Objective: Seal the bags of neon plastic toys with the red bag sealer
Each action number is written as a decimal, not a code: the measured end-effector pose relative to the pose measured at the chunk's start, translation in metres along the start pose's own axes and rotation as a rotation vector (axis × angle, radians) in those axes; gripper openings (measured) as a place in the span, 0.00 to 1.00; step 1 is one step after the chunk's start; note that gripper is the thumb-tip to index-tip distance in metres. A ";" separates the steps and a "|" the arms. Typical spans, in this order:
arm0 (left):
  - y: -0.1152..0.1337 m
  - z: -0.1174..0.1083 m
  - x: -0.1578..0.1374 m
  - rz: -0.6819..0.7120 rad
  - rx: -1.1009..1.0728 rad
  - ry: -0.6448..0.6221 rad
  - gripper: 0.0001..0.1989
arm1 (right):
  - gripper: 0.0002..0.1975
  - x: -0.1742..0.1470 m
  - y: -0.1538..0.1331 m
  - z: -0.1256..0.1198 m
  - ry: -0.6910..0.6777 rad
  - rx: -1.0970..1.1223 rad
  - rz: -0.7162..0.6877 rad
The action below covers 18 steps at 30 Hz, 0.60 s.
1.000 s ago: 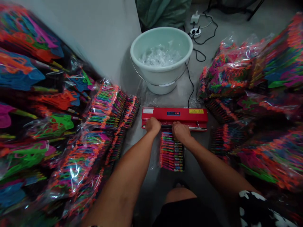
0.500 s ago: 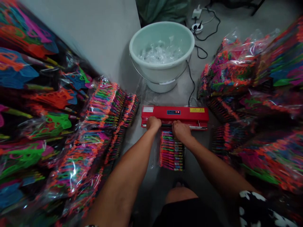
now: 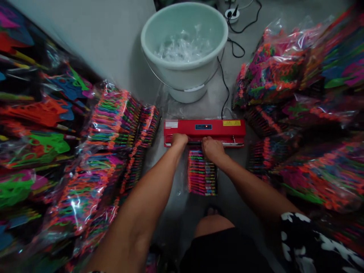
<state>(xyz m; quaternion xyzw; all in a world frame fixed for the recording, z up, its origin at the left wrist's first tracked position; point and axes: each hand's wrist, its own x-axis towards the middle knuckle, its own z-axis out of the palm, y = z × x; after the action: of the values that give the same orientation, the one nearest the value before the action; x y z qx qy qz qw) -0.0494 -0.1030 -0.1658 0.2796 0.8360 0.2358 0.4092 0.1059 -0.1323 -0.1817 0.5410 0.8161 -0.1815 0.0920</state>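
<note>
A red heat sealer (image 3: pixel 186 130) with a small display lies across the floor in front of me. Against its front edge is a clear plastic bag (image 3: pixel 202 172) packed with a row of colourful sticks, its mouth end at the sealer's dark bar (image 3: pixel 195 143). My left hand (image 3: pixel 179 140) is closed at the left side of the bag's mouth, on the front of the sealer. On the other side my right hand (image 3: pixel 212 149) is closed over the bag's right top corner, knuckles up. The fingertips of both hands are hidden against the sealer.
Behind the sealer stands a pale bucket (image 3: pixel 184 81) holding crumpled clear plastic. A black cord (image 3: pixel 226 91) runs back from the sealer towards a white socket (image 3: pixel 232 15). Filled bags (image 3: pixel 113 117) are piled on my left, with more bags (image 3: pixel 275 76) on my right.
The view has tilted down and to the right, so everything sits higher and further left. One display light shows now instead of two. Both hands keep their places on the sealer.
</note>
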 end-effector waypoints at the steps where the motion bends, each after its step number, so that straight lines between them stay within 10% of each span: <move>1: 0.006 0.004 -0.003 -0.022 -0.096 -0.057 0.09 | 0.21 0.000 0.000 0.000 0.003 0.003 0.005; 5: 0.045 0.012 -0.026 -0.055 -0.397 -0.353 0.15 | 0.22 0.001 -0.001 0.002 0.014 0.047 0.053; 9: 0.106 -0.010 -0.050 0.196 -0.555 -0.444 0.17 | 0.20 -0.006 0.003 0.009 0.129 0.174 0.063; 15: 0.209 -0.085 -0.020 0.737 -0.371 -0.034 0.11 | 0.26 -0.067 0.012 0.059 0.562 0.649 0.314; 18: 0.248 -0.112 0.015 0.972 -0.076 0.241 0.10 | 0.29 -0.104 0.008 0.102 0.295 0.912 0.451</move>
<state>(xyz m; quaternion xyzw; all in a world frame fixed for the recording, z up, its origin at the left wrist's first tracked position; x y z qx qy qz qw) -0.0801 0.0703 0.0423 0.5925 0.6410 0.4601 0.1626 0.1497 -0.2585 -0.2405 0.7079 0.5220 -0.4157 -0.2316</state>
